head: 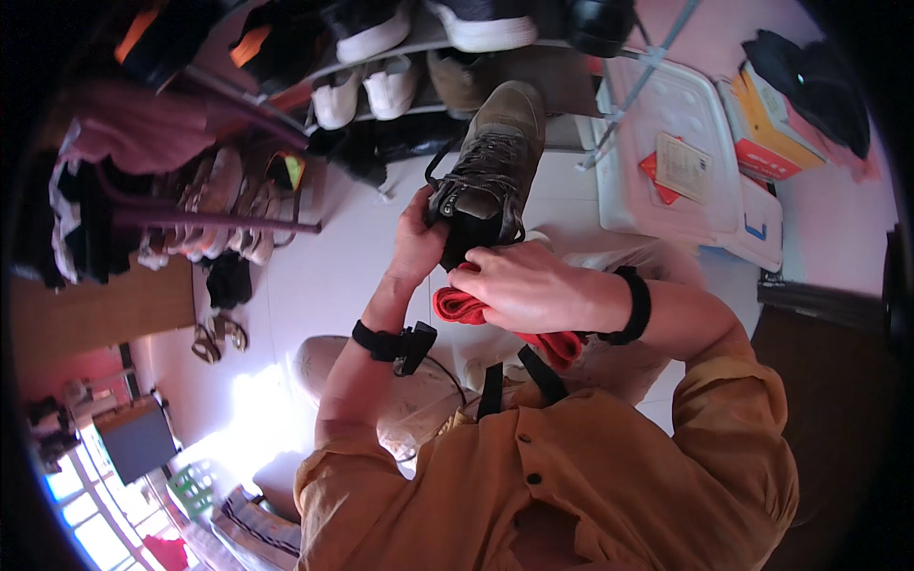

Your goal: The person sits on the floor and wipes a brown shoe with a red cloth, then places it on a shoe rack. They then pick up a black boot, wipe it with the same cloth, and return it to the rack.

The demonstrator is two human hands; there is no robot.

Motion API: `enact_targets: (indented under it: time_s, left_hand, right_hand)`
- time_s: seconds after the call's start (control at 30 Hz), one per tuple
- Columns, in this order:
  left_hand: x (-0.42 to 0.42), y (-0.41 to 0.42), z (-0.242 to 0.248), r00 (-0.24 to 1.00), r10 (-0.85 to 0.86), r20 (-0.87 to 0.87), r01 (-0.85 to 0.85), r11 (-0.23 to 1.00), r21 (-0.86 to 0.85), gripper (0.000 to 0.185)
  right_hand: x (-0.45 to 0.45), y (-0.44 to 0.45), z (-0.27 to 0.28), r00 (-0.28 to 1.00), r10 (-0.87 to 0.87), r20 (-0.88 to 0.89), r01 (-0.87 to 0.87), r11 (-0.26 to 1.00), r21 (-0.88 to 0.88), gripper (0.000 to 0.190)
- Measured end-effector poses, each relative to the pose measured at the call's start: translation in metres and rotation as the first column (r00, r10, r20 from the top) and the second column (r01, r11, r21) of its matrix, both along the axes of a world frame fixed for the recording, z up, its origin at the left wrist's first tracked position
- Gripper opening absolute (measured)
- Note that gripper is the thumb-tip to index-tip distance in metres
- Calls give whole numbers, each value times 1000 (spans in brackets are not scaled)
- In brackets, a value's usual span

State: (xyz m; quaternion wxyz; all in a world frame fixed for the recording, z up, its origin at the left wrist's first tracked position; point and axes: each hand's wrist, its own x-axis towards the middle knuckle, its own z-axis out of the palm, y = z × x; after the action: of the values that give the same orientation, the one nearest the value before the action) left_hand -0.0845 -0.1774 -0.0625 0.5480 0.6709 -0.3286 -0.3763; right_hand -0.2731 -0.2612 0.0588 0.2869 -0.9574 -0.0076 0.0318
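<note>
A brown lace-up shoe (500, 150) is held up before me, its toe pointing away and its heel towards me. My left hand (421, 235) grips the left side of its collar, the thumb near the opening. At the heel, my right hand (521, 285) holds a folded red cloth (458, 305), and its fingertips reach the rim of the shoe's opening. Part of the red cloth hangs below that hand. Dark laces lie across the tongue, with a loop sticking out on the left. The shoe's sole is mostly hidden.
A shoe rack (564, 71) with several shoes stands just beyond the held shoe. To its right are a lidded white plastic bin (664, 93) and a yellow and red box (767, 135). More shoes sit under a purple-framed stand (221, 220) at left; sandals (218, 339) lie on the floor.
</note>
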Motion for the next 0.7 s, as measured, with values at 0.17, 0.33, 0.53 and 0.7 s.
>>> enact_targets:
  time_s: [0.17,0.33,0.53,0.7]
  left_hand:
    - [16,55,0,1000,-3,1,3,996,-88,63]
    - [26,103,6,950,-23,310,39,998,-45,60]
    - [32,160,19,741,-99,664,-115,956,270,53]
    - [36,196,13,640,-133,757,-234,905,356,39]
  right_hand:
    - [24,-10,11,988,142,-55,-123,956,267,39]
    - [72,-50,28,959,-256,124,142,809,570,38]
    - [133,-1,0,972,234,-11,-233,971,57,68]
    - [164,52,-23,836,458,-303,-452,887,95,84]
